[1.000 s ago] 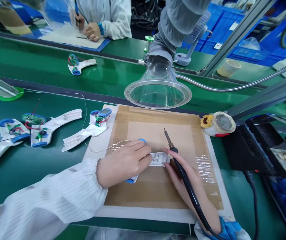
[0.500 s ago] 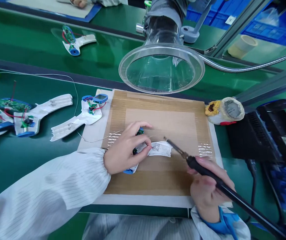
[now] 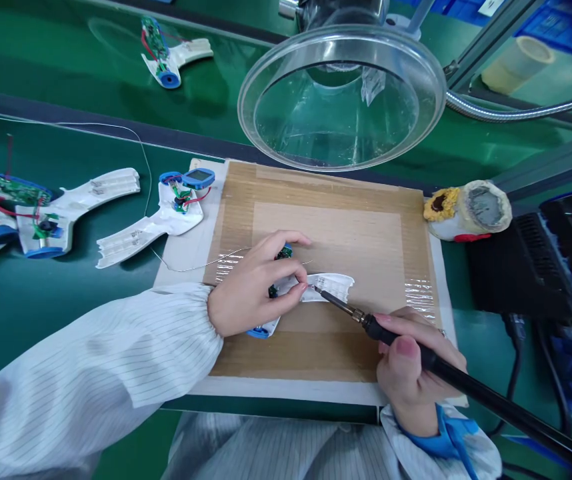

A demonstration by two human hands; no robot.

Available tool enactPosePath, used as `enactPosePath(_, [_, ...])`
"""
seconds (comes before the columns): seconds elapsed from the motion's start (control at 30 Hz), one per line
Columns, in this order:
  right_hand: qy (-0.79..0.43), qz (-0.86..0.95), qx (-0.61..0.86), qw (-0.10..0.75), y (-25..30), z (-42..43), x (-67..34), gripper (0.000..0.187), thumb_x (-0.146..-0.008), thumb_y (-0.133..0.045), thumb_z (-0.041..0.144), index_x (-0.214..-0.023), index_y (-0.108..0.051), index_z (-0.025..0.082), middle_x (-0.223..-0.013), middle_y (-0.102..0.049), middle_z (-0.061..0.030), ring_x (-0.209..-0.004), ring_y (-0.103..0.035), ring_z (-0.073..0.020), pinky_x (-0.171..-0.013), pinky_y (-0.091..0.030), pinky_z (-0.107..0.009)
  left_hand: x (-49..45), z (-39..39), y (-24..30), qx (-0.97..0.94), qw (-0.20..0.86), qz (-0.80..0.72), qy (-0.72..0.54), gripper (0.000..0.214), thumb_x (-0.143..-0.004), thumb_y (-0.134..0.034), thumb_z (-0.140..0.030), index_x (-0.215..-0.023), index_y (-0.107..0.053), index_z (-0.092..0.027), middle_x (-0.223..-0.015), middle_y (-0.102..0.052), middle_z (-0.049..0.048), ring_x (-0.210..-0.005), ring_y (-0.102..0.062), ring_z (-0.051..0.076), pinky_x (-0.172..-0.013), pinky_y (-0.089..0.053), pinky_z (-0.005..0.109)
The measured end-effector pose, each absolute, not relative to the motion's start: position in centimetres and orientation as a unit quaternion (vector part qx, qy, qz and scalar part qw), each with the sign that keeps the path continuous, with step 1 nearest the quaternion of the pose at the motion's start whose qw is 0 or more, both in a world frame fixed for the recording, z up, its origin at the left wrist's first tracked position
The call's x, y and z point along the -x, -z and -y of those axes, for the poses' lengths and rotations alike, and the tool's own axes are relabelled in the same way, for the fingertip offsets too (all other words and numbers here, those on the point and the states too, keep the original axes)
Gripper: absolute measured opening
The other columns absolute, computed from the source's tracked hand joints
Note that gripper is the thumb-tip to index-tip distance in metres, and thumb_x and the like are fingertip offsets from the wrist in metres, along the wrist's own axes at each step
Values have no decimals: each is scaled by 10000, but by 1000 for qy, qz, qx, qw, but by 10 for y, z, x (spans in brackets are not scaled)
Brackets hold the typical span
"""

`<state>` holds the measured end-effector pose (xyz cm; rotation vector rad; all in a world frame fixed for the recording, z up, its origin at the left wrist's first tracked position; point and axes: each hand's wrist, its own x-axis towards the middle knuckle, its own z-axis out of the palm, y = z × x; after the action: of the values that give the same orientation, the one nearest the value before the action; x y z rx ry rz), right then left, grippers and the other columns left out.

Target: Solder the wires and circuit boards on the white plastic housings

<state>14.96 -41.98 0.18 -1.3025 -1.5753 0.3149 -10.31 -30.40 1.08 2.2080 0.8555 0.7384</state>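
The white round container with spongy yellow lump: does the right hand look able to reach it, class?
Likely yes, though the right hand holds a black soldering iron: flat brown cardboard lies between hand and container, with nothing tall blocking.

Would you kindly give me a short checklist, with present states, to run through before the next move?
1. Soldering iron gripped in the right hand: ok.
2. White housing on the cardboard: ok.
3. Left hand well clear of the iron's tip: not ok, fingers very close to it.
4. Thin wire leading to the left hand: ok.
5. Tip hot: cannot tell.
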Motion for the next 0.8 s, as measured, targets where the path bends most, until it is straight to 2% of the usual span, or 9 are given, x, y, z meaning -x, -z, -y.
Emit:
enactPosePath(0.13, [-125, 667, 538, 501, -4, 419, -150, 228, -1139, -628, 355, -1073, -828, 269, -731, -751, -9, -584, -703, -184, -557, -595, -354, 102, 304, -11, -842, 319, -328, -286, 152, -1075, -625, -172, -966, -727, -197, -1481, -661, 157, -1346, -698, 283, -1167, -571, 458])
enactPosePath(0.23, [-110, 675, 522, 510, -4, 417, -149, 219, -1130, -620, 319, -1072, -827, 274, -719, -733, -3, -569, -672, -183, -531, -548, -350, 101, 305, -11, -842, 316, -326, -292, 153, -1070, -622, -165, -954, -718, -191, -1462, -672, 164, -1329, -704, 291, -1161, -576, 466])
enactPosePath(0.43, [-14, 591, 516, 619, 6, 409, -147, 222, -1135, -640, 394, -1123, -822, 269, -728, -668, 3, -555, -588, -183, -543, -469, -366, 101, 305, -10, -843, 314, -325, -293, 144, -1061, -624, -155, -956, -716, -194, -1457, -678, 161, -1334, -704, 293, -1165, -570, 471])
enactPosePath(0.6, [-77, 532, 609, 583, 8, 410, -150, 157, -1065, -775, 386, -1158, -822, 268, -983, -772, -48, -824, -743, -246, -759, -595, -423, 101, 306, -9, -842, 313, -324, -295, 147, -1067, -623, -167, -955, -714, -194, -1462, -678, 166, -1345, -701, 291, -1161, -569, 472])
enactPosePath(0.63, [-81, 519, 617, 586, 8, 410, -149, 173, -1057, -789, 399, -1160, -824, 264, -999, -780, -53, -817, -746, -245, -753, -601, -423, 101, 306, -9, -842, 316, -326, -293, 144, -1066, -625, -170, -956, -715, -195, -1466, -678, 164, -1344, -702, 290, -1161, -570, 473])
enactPosePath(0.73, [-106, 499, 611, 605, 5, 408, -144, 252, -1109, -718, 443, -1267, -802, 265, -835, -757, -2, -610, -691, -183, -641, -609, -369, 101, 305, -9, -841, 319, -326, -290, 150, -1068, -622, -179, -956, -721, -194, -1467, -679, 164, -1353, -701, 292, -1169, -570, 475])
enactPosePath(0.8, [-121, 537, 615, 565, 5, 404, -139, 249, -1137, -679, 376, -1349, -773, 286, -782, -785, 23, -653, -776, -193, -721, -678, -367, 102, 305, -9, -842, 318, -328, -288, 155, -1072, -623, -184, -956, -725, -196, -1468, -681, 160, -1366, -695, 292, -1178, -569, 474])
